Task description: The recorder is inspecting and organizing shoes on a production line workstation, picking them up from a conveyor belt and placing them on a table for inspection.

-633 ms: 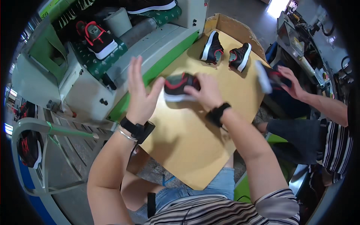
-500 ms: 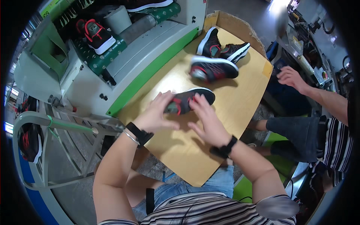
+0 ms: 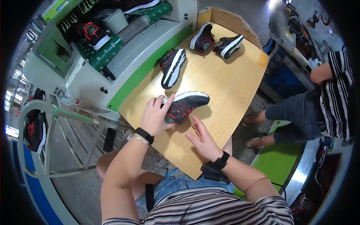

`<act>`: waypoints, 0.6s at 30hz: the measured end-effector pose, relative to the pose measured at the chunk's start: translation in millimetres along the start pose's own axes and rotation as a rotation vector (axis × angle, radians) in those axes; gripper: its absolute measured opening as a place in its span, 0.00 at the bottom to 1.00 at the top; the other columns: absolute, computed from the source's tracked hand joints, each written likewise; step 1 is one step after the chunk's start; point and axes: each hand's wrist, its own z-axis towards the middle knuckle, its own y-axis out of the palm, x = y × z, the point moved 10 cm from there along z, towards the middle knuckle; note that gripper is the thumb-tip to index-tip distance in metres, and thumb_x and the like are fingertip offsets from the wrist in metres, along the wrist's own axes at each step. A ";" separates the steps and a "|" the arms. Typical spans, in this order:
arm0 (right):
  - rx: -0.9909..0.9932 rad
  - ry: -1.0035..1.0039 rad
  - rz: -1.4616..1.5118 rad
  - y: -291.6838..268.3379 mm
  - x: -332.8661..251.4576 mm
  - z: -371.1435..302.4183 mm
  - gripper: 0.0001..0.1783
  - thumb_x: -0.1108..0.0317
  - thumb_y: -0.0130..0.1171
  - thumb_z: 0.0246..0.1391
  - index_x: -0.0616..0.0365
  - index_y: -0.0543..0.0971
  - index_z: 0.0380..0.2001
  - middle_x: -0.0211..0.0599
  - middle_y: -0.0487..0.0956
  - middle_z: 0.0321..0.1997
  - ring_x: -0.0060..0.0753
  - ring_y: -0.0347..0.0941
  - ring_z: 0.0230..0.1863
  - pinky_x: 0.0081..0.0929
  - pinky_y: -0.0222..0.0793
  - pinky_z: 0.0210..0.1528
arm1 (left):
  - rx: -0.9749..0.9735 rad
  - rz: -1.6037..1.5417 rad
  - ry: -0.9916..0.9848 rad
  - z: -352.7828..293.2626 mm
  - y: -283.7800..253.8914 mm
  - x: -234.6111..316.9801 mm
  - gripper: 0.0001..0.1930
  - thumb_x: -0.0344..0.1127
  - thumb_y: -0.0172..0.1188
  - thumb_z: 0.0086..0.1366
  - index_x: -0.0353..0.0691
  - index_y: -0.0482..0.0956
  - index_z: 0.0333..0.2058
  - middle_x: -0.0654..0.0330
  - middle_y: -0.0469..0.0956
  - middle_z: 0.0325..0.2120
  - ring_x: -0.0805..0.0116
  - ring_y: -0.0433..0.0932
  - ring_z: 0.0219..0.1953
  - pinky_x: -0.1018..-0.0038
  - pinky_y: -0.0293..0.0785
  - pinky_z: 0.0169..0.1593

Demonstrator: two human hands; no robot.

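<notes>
A black sneaker [image 3: 187,104] with red laces and a white sole is tipped on its side over the wooden table. My left hand [image 3: 156,114] grips its heel end, fingers on the sole side and thumb by the collar. Just below the shoe's laces, my right hand [image 3: 204,139] has its fingers apart and holds nothing. Farther off, a second black sneaker [image 3: 173,68] lies on its side with the white sole showing. Near the table's far end are two more sneakers, one on the left [image 3: 202,38] and one on the right [image 3: 229,45].
Left of the table [image 3: 221,101] stands a machine with a green roller conveyor [image 3: 112,47] carrying a sneaker [image 3: 93,35]. A cardboard edge [image 3: 234,22] rims the table's far end. A metal rack [image 3: 67,112] is at my left. Another person [image 3: 300,112] stands at the right.
My left hand has taken hold of the near sneaker and tilted it. The second sneaker, blurred earlier, now lies farther left. The other person's hand has left the table's right edge.
</notes>
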 end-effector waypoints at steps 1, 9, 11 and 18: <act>0.029 0.018 0.024 -0.1 1.2 -1.8 0.47 0.66 0.64 0.60 0.60 0.48 0.74 0.55 0.52 0.76 0.49 0.52 0.76 0.39 0.50 0.75 | -0.051 -0.098 -0.081 6.5 3.6 -0.2 0.52 0.47 0.79 0.43 0.46 0.64 0.67 0.47 0.71 0.54 0.46 0.73 0.52 0.53 0.70 0.57; 0.421 -0.049 -0.014 -82.6 -17.9 -26.0 0.55 0.75 0.65 0.53 0.58 0.41 0.75 0.50 0.60 0.70 0.37 0.62 0.69 0.35 0.59 0.70 | -0.512 -0.692 -0.075 68.0 45.6 66.6 0.33 0.52 0.58 0.70 0.32 0.66 0.63 0.40 0.74 0.57 0.41 0.77 0.53 0.56 0.70 0.59; 0.403 -0.038 -0.221 -92.2 -2.3 -27.5 0.53 0.75 0.64 0.52 0.58 0.43 0.74 0.49 0.62 0.68 0.39 0.63 0.68 0.33 0.60 0.69 | 0.367 -0.139 0.013 111.3 -7.0 32.6 0.39 0.51 0.61 0.66 0.31 0.61 0.66 0.37 0.68 0.61 0.42 0.75 0.56 0.59 0.70 0.59; 0.429 -0.035 -0.401 -90.4 -20.1 -23.9 0.50 0.68 0.67 0.52 0.62 0.50 0.72 0.52 0.68 0.65 0.42 0.68 0.66 0.33 0.64 0.67 | -0.003 -0.419 -0.479 97.0 45.6 -97.8 0.48 0.31 0.66 0.59 0.34 0.45 0.72 0.40 0.65 0.64 0.43 0.71 0.61 0.58 0.69 0.61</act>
